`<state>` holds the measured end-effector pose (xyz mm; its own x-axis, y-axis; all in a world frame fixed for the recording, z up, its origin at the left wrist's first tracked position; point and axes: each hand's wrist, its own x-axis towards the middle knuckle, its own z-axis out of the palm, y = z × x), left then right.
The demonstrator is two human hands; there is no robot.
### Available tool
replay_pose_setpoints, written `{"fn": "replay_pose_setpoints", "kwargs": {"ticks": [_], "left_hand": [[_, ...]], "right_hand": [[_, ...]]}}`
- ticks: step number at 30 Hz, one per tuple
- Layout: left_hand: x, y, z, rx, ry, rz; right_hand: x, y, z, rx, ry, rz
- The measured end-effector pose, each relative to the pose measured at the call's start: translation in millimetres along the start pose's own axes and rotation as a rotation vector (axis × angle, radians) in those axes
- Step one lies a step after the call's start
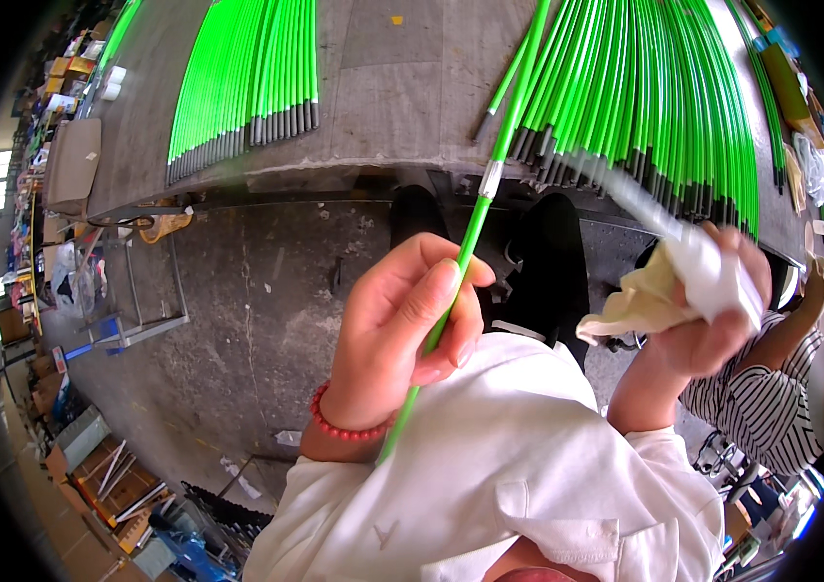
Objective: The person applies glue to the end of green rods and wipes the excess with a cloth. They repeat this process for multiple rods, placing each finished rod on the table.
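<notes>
My left hand [410, 315] is closed round a long, thin green rod [471, 233], which slants from my shirt up over the table's near edge. A silver-white band [491, 178] circles the rod above my fingers. Smeared by motion, my right hand [708, 310] grips a white strip-like thing [710, 267] whose blurred tail reaches toward the rods; its exact kind cannot be made out. From the same hand hangs a crumpled cream cloth [643, 299]. Many dark-tipped green rods [649, 97] lie side by side on the table at the right, close beyond that hand.
Another bundle of green rods [247, 87] lies on the grey table [383, 107] at the left. A metal frame [155, 315] stands on the floor to the left. At the right sits a person in a striped top [756, 412]. Boxes and plastic bags [812, 175] line the right edge.
</notes>
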<state>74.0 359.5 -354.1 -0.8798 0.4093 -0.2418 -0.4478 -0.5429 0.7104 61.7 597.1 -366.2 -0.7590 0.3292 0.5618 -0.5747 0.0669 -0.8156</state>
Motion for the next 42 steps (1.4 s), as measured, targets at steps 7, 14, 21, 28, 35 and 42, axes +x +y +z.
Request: {"fn": "replay_pose_setpoints", "kwargs": {"ticks": [7,14,21,28,35,42], "left_hand": [[2,6,-31,0.023,0.104,0.218],[-13,19,-43,-0.043,0.148,0.273],[-28,23,-49,-0.091,0.055,0.271],[-32,24,-49,-0.164,-0.048,0.221],[-27,19,-44,-0.209,-0.156,0.081],[-17,9,-24,-0.243,-0.236,-0.057]], "right_hand": [[9,39,50,0.167,-0.080,0.516],[18,105,106,-0.018,-0.238,0.627],[22,144,139,-0.641,-0.463,0.295],[20,143,137,-0.964,-0.455,0.158],[14,37,100,0.128,-0.324,0.577],[22,3,105,0.718,-0.574,0.713]]}}
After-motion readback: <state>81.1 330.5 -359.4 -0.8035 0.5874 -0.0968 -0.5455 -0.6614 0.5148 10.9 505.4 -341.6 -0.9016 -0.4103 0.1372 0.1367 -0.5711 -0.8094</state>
